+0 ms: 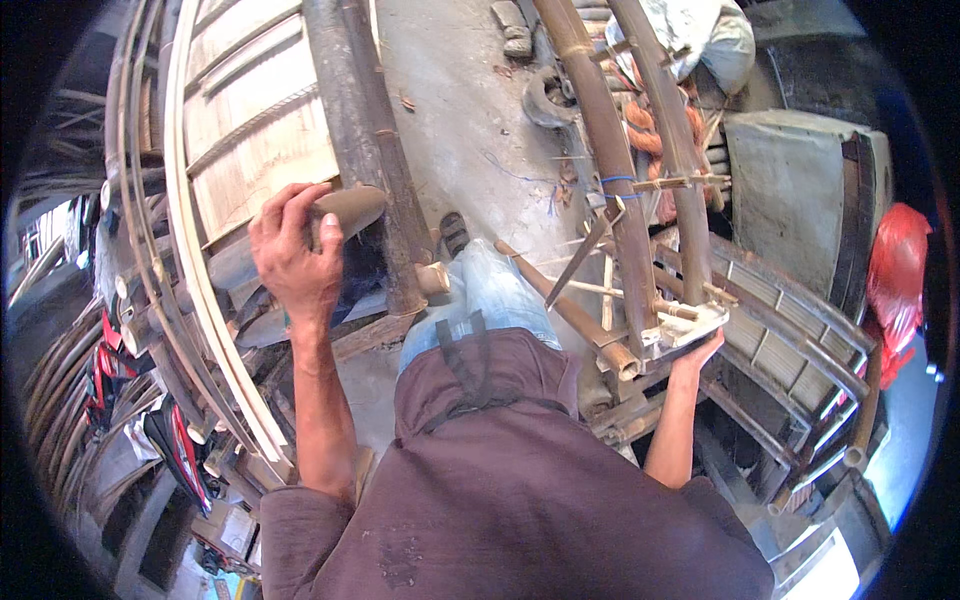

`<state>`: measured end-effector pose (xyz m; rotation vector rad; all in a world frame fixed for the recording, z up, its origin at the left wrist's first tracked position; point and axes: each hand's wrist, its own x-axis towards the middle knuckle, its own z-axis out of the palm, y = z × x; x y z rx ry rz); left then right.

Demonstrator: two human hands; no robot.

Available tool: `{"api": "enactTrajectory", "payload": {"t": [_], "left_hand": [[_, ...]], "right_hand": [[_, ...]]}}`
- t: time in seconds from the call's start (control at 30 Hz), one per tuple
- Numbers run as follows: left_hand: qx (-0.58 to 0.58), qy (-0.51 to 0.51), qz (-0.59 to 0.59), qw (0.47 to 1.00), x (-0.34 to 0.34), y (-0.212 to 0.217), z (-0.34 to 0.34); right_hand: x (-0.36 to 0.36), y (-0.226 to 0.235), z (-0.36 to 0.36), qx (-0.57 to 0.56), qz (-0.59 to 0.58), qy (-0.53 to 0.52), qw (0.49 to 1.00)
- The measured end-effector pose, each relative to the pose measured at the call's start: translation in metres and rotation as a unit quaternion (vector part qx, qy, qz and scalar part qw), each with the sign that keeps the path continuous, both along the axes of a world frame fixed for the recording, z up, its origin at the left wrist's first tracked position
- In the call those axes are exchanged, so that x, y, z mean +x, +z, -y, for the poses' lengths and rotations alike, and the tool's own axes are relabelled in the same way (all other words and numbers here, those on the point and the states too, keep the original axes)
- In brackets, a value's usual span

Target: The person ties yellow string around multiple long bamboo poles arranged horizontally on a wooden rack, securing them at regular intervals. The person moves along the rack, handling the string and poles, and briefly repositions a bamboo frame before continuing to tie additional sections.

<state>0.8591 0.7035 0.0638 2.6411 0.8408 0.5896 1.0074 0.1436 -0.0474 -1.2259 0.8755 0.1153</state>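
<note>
Two bare hands: the left hand [298, 245] curls against a brown rounded piece [358, 208], the right hand [697, 356] meets the bamboo frame's [622, 225] lower end. Whether either grip clasps, I can't tell.

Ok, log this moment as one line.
left hand: by brown rounded piece, contact unclear | right hand: at bamboo frame, near end | red bag: far right

No text, label, number or sign can be read. Any print on the pale sack [728, 50] is too small to tell.
</note>
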Motion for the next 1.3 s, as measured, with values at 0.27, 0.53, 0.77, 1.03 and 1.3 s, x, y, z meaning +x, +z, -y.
{"api": "enactTrajectory", "payload": {"t": [0.27, 0.53, 0.77, 1.03, 1.3], "left_hand": [[-0.01, 0.017, -0.009, 1.0, -0.005, -0.001, -0.002], [-0.031, 0.024, -0.012, 0.999, 0.004, 0.007, -0.001], [-0.072, 0.055, 0.026, 0.996, 0.002, -0.001, -0.013], [-0.083, 0.069, -0.028, 0.994, 0.001, -0.004, -0.015], [-0.106, 0.096, -0.085, 0.986, 0.0, 0.001, -0.016]], "right_hand": [[-0.005, -0.002, 0.009, 0.052, -0.022, 0.004, 0.998], [-0.016, -0.002, 0.021, -0.036, -0.034, 0.046, 0.998], [0.002, -0.002, 0.05, -0.025, -0.089, 0.092, 0.992], [0.039, 0.064, -0.026, -0.157, -0.312, 0.211, 0.913], [0.119, 0.076, -0.073, -0.19, -0.38, 0.275, 0.863]]}}
